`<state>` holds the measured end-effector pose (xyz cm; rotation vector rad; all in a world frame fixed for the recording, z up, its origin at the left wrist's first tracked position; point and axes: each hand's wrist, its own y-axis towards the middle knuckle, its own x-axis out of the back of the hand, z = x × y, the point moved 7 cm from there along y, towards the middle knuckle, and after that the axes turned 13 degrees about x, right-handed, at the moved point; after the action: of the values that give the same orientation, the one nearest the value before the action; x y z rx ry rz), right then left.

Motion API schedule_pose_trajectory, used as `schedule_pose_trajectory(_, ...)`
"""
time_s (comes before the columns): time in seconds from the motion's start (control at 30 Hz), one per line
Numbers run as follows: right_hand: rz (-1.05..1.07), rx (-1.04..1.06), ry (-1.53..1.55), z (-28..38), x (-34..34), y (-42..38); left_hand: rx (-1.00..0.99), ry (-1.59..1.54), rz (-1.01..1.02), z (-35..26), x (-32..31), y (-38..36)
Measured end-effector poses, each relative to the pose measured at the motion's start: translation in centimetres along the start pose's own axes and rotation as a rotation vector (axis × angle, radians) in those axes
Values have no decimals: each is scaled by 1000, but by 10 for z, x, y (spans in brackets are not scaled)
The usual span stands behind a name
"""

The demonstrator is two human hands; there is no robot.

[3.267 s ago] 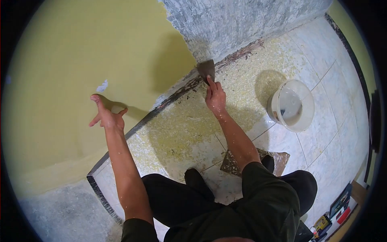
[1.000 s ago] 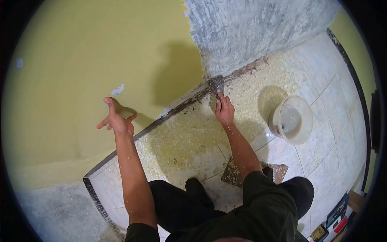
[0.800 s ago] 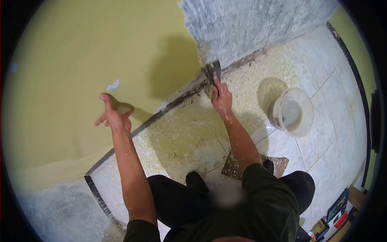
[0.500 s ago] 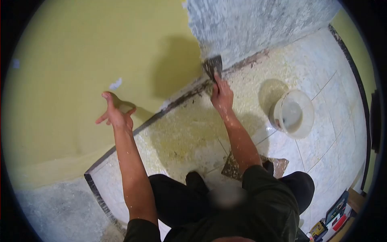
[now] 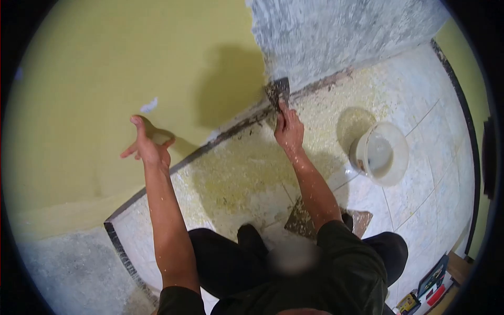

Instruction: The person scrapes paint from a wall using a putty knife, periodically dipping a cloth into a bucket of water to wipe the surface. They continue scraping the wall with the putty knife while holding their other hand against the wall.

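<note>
The scraper [image 5: 277, 90] is pressing its blade against the foot of the wall, right where the yellow paint [image 5: 131, 63] is giving way to the bare grey plaster [image 5: 336, 37], just above the dark skirting strip [image 5: 231, 131]. The right hand [image 5: 288, 130] is gripping its handle from below, fingers closed around it, likely to drive the blade along that edge. The left hand [image 5: 148, 147] is spreading open with fingertips touching the painted wall, well apart from the tool, seemingly bracing the crouching body. Paint flakes [image 5: 236, 168] are littering the tiled floor [image 5: 420, 173] beneath; a white bucket [image 5: 380, 154] is standing near the right arm.
</note>
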<state>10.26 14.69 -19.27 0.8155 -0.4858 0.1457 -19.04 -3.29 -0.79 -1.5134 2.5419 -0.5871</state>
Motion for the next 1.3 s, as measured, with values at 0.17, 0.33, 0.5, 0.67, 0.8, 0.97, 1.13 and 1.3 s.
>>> schedule_pose_trajectory(0.17, -78, 67, 27, 1, -1, 16, -80, -43, 27, -15, -9, -1)
schedule_pose_trajectory(0.33, -71, 101, 15, 19, 10, 37, -13, -146, -122, -5, 2, 7)
schedule_pose_trajectory(0.5, -138, 132, -9, 19, 9, 30, -22, -81, -58, -1, 5, 13)
schedule_pose_trajectory(0.67, -33, 82, -99, 12, 15, 20, -21, -74, -39, -6, 1, 2)
schedule_pose_trajectory(0.8, 69, 13, -35, 18, 9, 31, -17, -65, 23, 1, 6, 18)
schedule_pose_trajectory(0.97, -24, 54, -35, 6, 13, 27, -6, -38, 52, -8, -2, 3)
schedule_pose_trajectory(1.13, -66, 129, 11, 28, 26, 57, 20, -122, -69, 4, 10, 17)
schedule_pose_trajectory(1.3, -16, 47, 3, -3, 10, 16, -1, -91, -64, -5, 0, 4)
